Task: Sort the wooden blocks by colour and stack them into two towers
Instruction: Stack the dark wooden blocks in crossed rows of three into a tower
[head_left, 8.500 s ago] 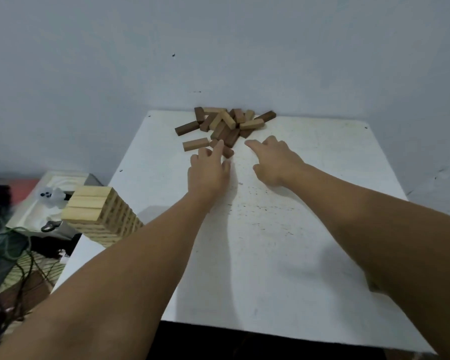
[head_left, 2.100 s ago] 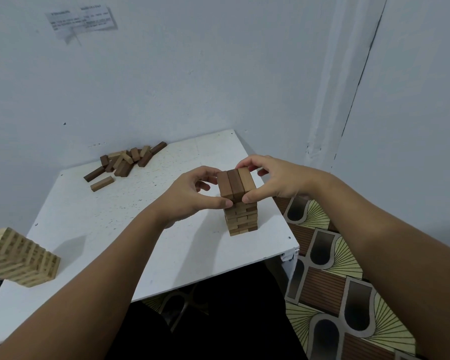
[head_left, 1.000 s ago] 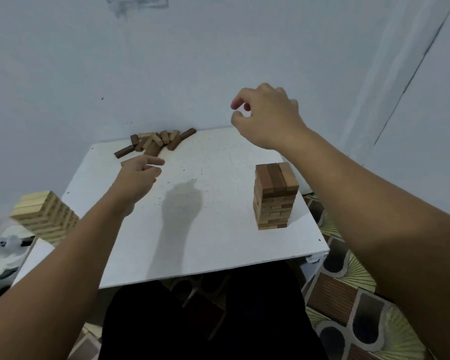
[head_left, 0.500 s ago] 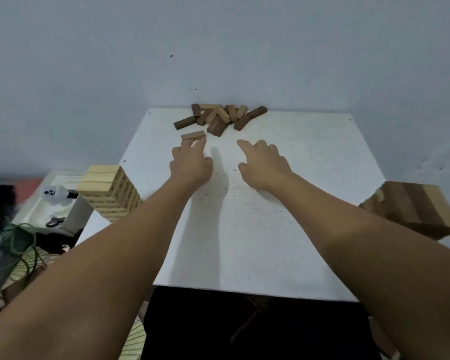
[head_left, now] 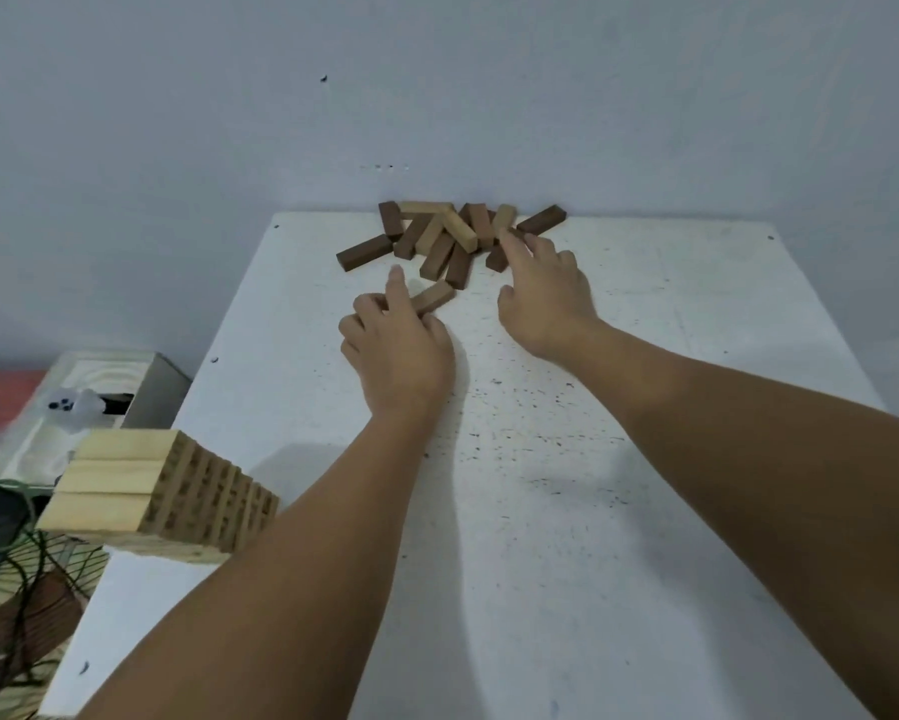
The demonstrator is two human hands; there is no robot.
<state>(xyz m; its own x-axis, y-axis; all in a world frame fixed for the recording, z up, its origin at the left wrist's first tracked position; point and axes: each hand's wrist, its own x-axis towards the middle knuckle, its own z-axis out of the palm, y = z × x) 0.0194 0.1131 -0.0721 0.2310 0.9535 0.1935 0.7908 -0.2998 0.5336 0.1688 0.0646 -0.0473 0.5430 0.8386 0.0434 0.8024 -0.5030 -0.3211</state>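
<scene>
Loose dark and light wooden blocks lie in a pile point(head_left: 452, 233) at the far edge of the white table point(head_left: 619, 511), against the wall. One mid-brown block point(head_left: 435, 295) lies apart, just in front of the pile. My left hand point(head_left: 398, 350) is on it, with the block between my straight index finger and my thumb. My right hand point(head_left: 543, 293) reaches into the right side of the pile with spread fingers; its fingertips touch a dark block point(head_left: 495, 259). A tower of light blocks point(head_left: 167, 493) stands at the table's near left edge. No dark tower is in view.
The grey wall rises directly behind the pile. Left of the table, lower down, sit a white box point(head_left: 47, 433) with a crumpled plastic piece on it and tangled dark green cables point(head_left: 0, 517). The table's left edge runs close to the light tower.
Both hands have moved forward to the pile. My left hand has closed around the lone brown block. The view has shifted, and the dark tower at the right has left the frame.
</scene>
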